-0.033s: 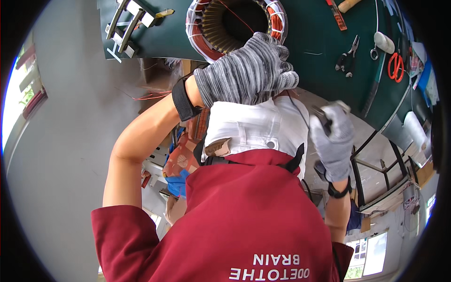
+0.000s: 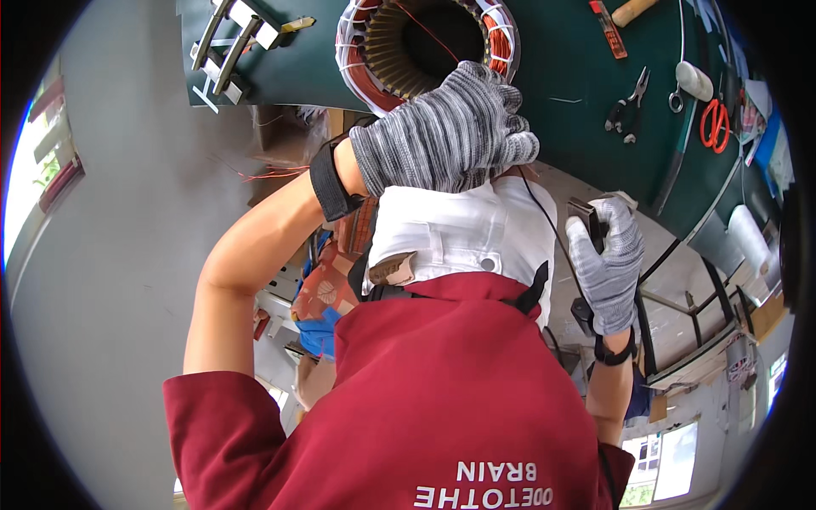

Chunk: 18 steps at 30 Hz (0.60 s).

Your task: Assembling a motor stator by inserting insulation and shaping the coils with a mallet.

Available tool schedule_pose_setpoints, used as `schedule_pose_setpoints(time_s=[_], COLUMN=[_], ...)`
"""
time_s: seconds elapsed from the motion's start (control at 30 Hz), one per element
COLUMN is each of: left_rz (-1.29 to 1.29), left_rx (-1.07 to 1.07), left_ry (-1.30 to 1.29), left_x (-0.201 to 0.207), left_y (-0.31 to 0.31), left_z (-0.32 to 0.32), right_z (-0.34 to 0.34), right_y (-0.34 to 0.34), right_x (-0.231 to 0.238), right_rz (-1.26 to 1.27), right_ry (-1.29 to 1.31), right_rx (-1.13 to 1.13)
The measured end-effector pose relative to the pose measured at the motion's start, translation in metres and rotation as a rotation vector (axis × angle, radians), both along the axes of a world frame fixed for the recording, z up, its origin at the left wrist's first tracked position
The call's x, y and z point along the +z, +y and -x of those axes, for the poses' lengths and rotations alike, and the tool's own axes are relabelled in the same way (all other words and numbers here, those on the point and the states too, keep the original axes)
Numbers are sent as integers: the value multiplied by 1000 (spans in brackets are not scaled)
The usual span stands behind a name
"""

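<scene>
A motor stator [image 2: 355, 72] with copper windings, white lacing and a slotted bore lies at the table's far middle. My left hand [image 2: 450, 132], in a grey striped glove, is closed at its near edge. A thin red wire [image 2: 429, 36] crosses the bore and runs in under those fingers. To the right, off the table's edge, my gloved right hand [image 2: 610, 263] grips a dark, blocky tool [image 2: 584, 212] with a metallic edge; its kind is unclear. A thin dark cord [image 2: 544, 212] runs from below my left hand toward my right; its ends are hidden.
On the green table [image 2: 561, 51] lie pliers [image 2: 629, 106], red-handled scissors [image 2: 715, 127], an orange-red cutter [image 2: 609, 32] and a wooden handle [image 2: 633, 10]. A metal bar frame [image 2: 228, 55] stands at the far left. Below the right edge is a metal rack [image 2: 693, 310].
My right hand has turned and shifted slightly down, so the dark tool in it shows more clearly. My left hand stays almost where it was at the stator.
</scene>
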<state>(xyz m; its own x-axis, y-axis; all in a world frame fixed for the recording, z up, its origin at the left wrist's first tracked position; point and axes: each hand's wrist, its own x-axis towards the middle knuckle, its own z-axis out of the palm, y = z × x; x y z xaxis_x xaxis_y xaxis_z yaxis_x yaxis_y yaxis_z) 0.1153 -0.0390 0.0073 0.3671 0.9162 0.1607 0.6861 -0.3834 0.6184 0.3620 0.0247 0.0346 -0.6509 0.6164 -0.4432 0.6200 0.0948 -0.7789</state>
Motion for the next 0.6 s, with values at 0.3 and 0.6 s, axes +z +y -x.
schedule_pose_setpoints(time_s=[0.3,0.6], left_rz=[51,21], left_rx=[14,27], left_ry=[96,73], left_x=[1,0], left_y=[2,1], left_z=[-3,-5], right_z=[20,22], right_y=[9,33], right_x=[-5,-14], right_rz=[-197,9], right_ry=[136,197], right_rx=[154,367])
